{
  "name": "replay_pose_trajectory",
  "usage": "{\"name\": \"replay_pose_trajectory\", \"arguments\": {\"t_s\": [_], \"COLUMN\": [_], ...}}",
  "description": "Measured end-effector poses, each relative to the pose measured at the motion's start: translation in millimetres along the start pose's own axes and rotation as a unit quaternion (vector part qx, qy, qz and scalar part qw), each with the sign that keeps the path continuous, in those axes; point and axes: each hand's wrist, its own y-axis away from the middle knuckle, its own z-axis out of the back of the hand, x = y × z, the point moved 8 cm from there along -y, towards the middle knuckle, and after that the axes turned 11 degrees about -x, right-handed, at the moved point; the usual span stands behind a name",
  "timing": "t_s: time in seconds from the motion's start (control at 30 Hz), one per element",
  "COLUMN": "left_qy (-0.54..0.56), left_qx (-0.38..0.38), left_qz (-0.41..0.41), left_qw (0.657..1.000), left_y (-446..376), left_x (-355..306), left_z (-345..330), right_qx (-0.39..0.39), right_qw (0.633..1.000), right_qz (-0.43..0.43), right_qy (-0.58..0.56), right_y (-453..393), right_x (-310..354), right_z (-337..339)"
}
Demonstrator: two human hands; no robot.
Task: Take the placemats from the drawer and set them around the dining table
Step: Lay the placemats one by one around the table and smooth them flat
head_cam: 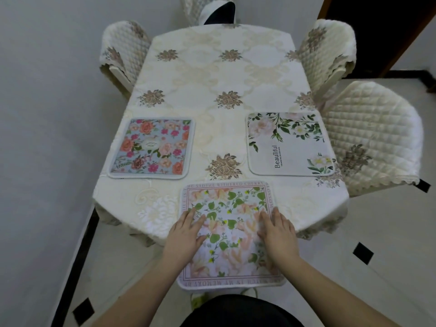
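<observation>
Pressing flat with fingers straight, both hands, left (186,234) and right (278,232), rest on the pink-bordered placemat (227,232) overhanging the surface's (212,79) near edge.

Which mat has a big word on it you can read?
The white mat on the right side of the table, with green leaves: it says "Beautiful". The blue mat is all flowers, and the near mat has only small border lettering.

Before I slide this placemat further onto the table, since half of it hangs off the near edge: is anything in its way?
Nothing visible. The left hand and right hand lie flat on the placemat; ahead is only bare tablecloth, and the other two mats sit off to either side.
</observation>
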Motion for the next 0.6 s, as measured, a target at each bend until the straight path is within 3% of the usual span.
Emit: {"name": "replay_pose_trajectory", "arguments": {"t_s": [0.07,0.23,0.5,0.6], "left_qy": [0.022,0.093,0.063,0.020], "left_qx": [-0.026,0.001,-0.021,-0.081], "left_qz": [0.023,0.111,0.087,0.061], "left_qw": [0.999,0.989,0.994,0.995], "left_y": [0,7,6,3], "left_x": [0,0,-3,-1], "left_z": [4,0,4,11], "right_qx": [0.005,0.017,0.002,-0.026], "right_qw": [1.000,0.997,0.993,0.990], "right_qz": [-0.015,-0.063,-0.121,-0.131], "right_qy": [0.012,0.032,-0.014,-0.051], "right_y": [-1,-2,5,6], "right_x": [4,3,-2,-5], "right_z": [-2,-5,-7,-5]}}
